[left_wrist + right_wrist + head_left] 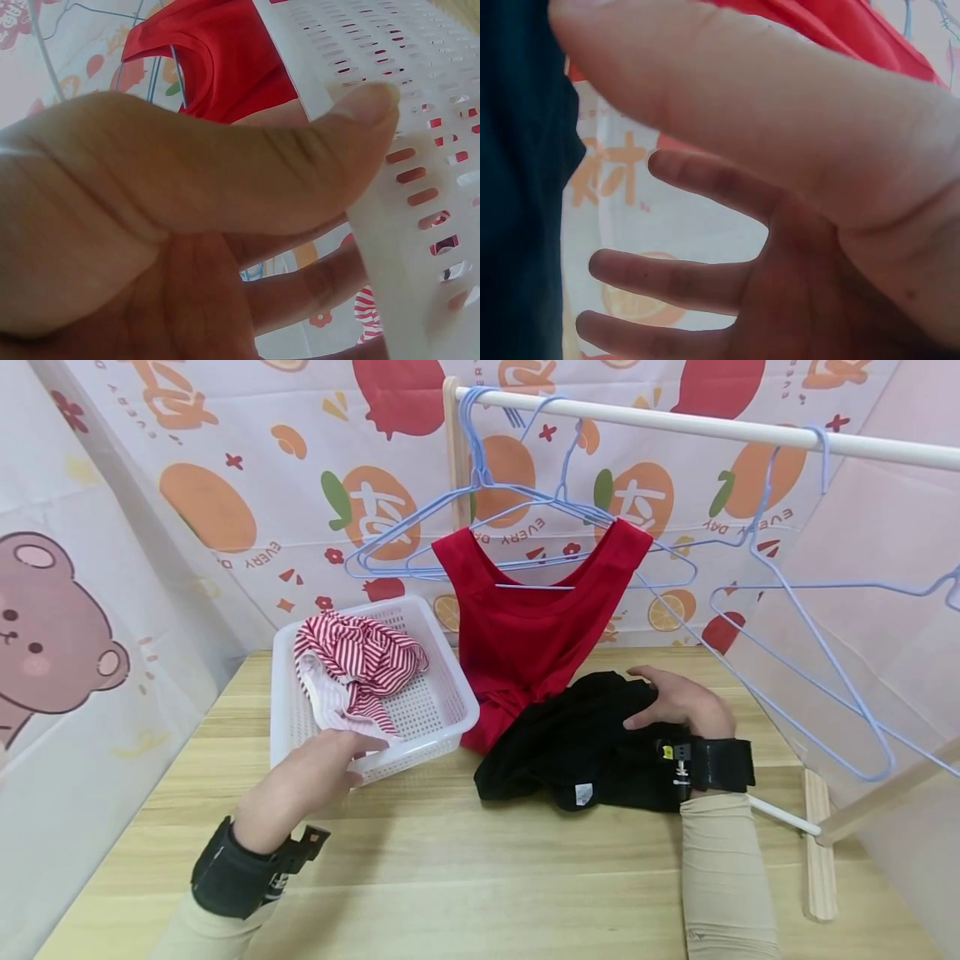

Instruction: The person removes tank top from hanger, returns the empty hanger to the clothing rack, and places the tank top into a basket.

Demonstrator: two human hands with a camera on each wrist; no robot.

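Note:
My left hand [311, 781] grips the near rim of a white perforated plastic basket [457, 689]. In the left wrist view the thumb [300, 172] lies on the basket's outer wall, with the other fingers across the rim. Inside the basket lies a crumpled red-and-white striped garment [367, 660]. Over at the right, my right hand [682, 702] is spread at the far right edge of a crumpled black garment [577, 743] with a small white label. The right wrist view shows its fingers straight and apart, the thumb tip by the black cloth; whether it touches cannot be told.
A red sleeveless top [525, 618] hangs from a blue hanger on a white rail [675, 422], its lower part on the wooden table [450, 877] behind the black garment. More blue hangers [817, 635] hang to the right. The rack's wooden foot [820, 852] stands at the right.

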